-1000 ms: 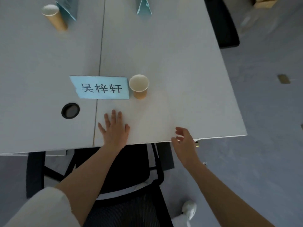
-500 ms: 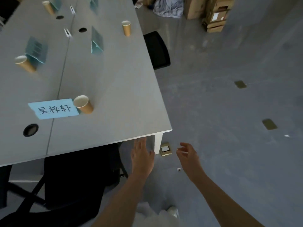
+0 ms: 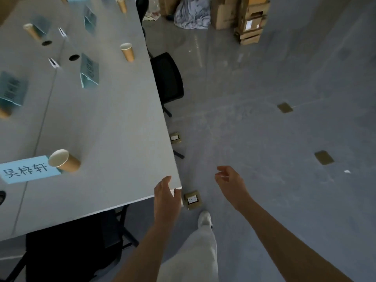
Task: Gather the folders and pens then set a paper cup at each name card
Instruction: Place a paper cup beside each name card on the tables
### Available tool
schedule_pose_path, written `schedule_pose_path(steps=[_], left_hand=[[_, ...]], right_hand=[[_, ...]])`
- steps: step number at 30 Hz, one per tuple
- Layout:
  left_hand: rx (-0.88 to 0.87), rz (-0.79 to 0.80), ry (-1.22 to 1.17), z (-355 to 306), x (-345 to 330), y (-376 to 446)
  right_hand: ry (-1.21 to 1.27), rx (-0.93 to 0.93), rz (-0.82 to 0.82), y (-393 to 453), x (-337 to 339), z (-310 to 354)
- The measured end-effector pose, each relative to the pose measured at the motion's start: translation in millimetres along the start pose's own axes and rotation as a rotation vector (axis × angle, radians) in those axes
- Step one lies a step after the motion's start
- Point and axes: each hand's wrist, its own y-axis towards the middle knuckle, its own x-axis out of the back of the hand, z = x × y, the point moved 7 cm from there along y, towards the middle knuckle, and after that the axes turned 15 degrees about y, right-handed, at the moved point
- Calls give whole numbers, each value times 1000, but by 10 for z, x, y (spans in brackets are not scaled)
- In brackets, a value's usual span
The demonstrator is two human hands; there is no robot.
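1. Four brown paper cups with white insides show along the smooth grey table (image 3: 105, 127); a fifth sits half cut off at the left edge.
2. The nearest paper cup (image 3: 64, 161) stands touching the right end of a flat pale-blue name card (image 3: 26, 169) printed with black characters, well to the left of both hands.
3. Further back, a folded teal tent card (image 3: 89, 73) stands upright, with another brown cup (image 3: 127, 52) near the table's right edge beyond it.
4. The left hand (image 3: 165, 197) hovers at the table's near right corner, fingers loosely extended, holding nothing.
5. A brass floor socket (image 3: 192, 199) lies just beside that corner on the matte grey floor.
6. The right hand (image 3: 231, 185) hangs over the floor, fingers gently curled, empty, well apart from every cup.
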Motion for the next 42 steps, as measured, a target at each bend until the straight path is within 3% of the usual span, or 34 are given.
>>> schedule_pose_path(steps=[14, 23, 31, 36, 42], left_hand=[[88, -32, 51, -1066, -94, 1886], [272, -68, -15, -1706, -362, 2856], [355, -241, -36, -2666, -119, 4167], [439, -319, -68, -2714, 69, 4620], [584, -400, -108, -2373, 150, 5148]], right_hand=[[-120, 22, 199, 2241, -108, 1055], [-147, 26, 362, 3516, -174, 1536], [-120, 110, 519, 4905, -212, 2524], [-203, 208, 601, 5430, -460, 2953], [-264, 243, 749, 5991, -1224, 3244]])
